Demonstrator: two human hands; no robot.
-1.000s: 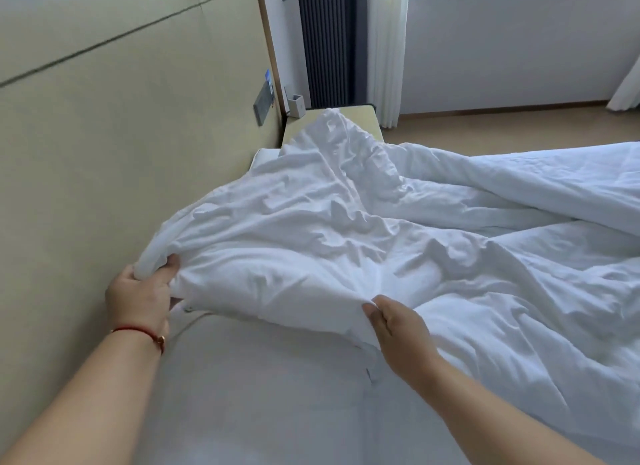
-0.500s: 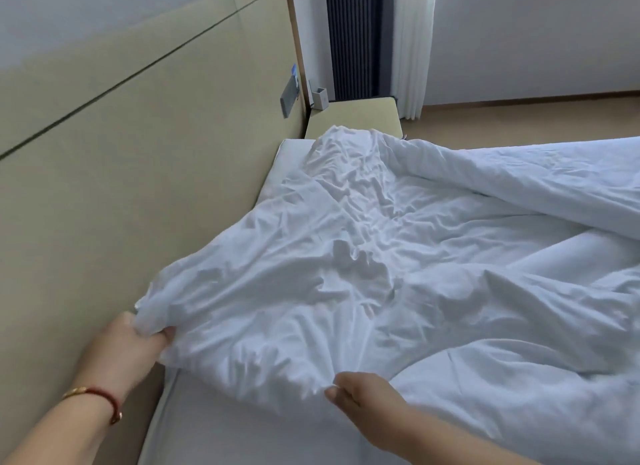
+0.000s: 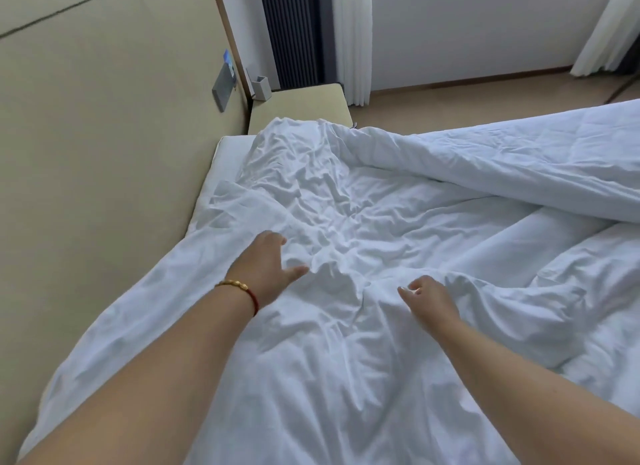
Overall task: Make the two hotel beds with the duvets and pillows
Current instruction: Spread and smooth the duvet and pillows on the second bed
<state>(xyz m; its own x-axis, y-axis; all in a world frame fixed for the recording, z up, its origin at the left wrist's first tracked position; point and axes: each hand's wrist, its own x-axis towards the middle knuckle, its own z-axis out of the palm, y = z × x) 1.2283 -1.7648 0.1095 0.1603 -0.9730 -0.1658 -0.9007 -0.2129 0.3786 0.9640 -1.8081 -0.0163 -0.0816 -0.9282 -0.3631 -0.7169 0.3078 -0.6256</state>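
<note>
Duvet spread crumpled along headboard side; both hands over it, gripping nothing.

White duvet (image 3: pixel 346 222) covers the near bed, its upper edge lying against the padded headboard (image 3: pixel 104 152), long run heading away toward the nightstand (image 3: pixel 298 104); the far part is folded back in a thick roll to the right. A strip of mattress (image 3: pixel 230 149) shows bare at the far headboard corner. Left hand (image 3: pixel 265 267), bracelet at the wrist, sits nearer the headboard edge, fingers spread loose on the cloth. Right hand (image 3: pixel 429 300) is just beside it toward bed centre, fingers relaxed, holding nothing. Worst creases lie straight ahead of both palms, so smoothing likely runs forward and outward; the left hand looks better placed for the headboard edge.
</note>
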